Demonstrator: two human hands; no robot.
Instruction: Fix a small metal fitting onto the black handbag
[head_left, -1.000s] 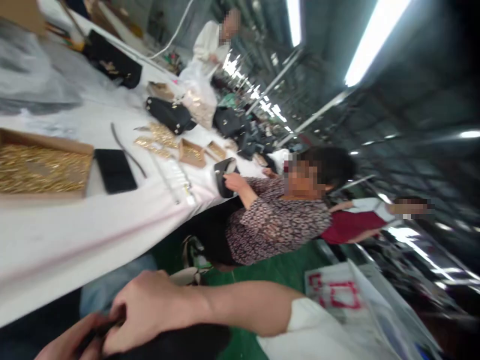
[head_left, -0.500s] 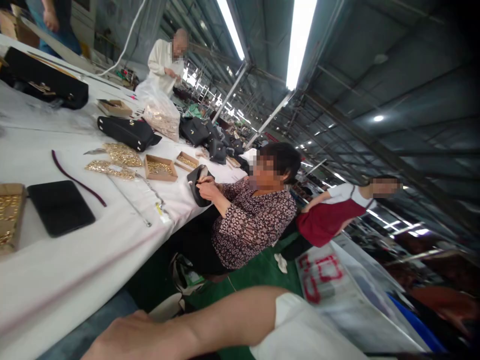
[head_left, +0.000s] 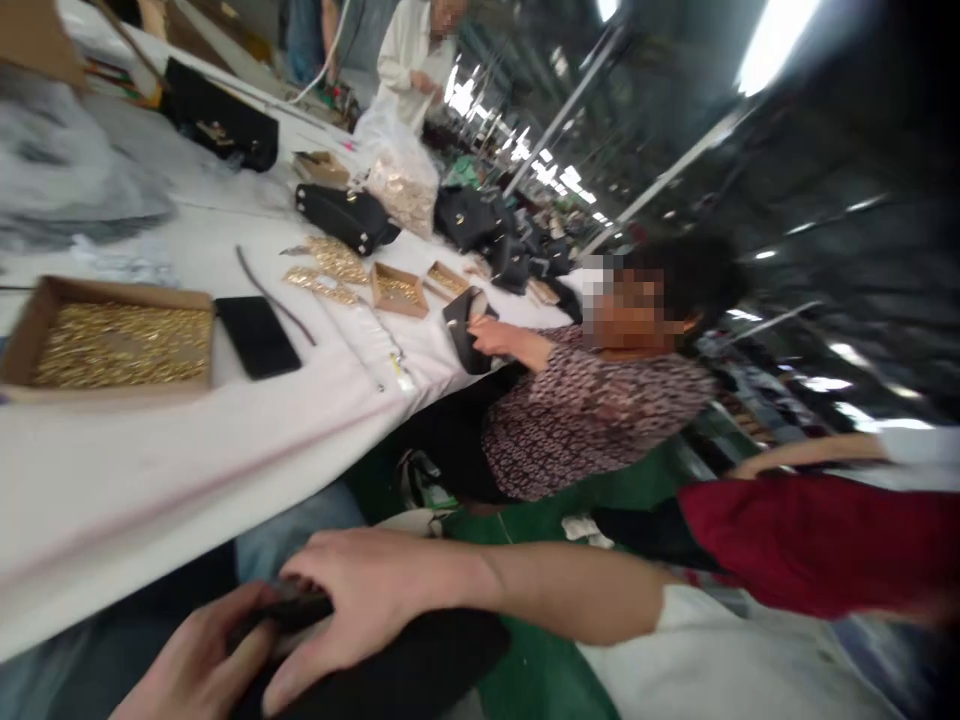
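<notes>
A black bag (head_left: pixel 420 665) lies across my lap at the bottom, partly covered by my hands. My right hand (head_left: pixel 367 590) reaches in from the right, its fingers curled over the bag's edge with the thumb beneath. Close beside it, my left hand (head_left: pixel 202 655) pinches a dark strip of the same bag between thumb and fingers. Motion blur and the fingers hide what exactly is gripped there. To the left of my hands runs the white-covered table (head_left: pixel 300 430).
On the table are a cardboard box of small gold fittings (head_left: pixel 124 345), a black phone or tablet (head_left: pixel 257 337), a dark strap (head_left: pixel 277 295), gold packets (head_left: pixel 337 260) and black bags (head_left: pixel 345 215). A seated co-worker (head_left: pixel 592 400) handles a black bag; a person in red (head_left: pixel 817 540) stands right.
The view has swung left and down, bringing both hands, the black bag and the whole box of gold fittings into sight. The person in red appears nearer and lower.
</notes>
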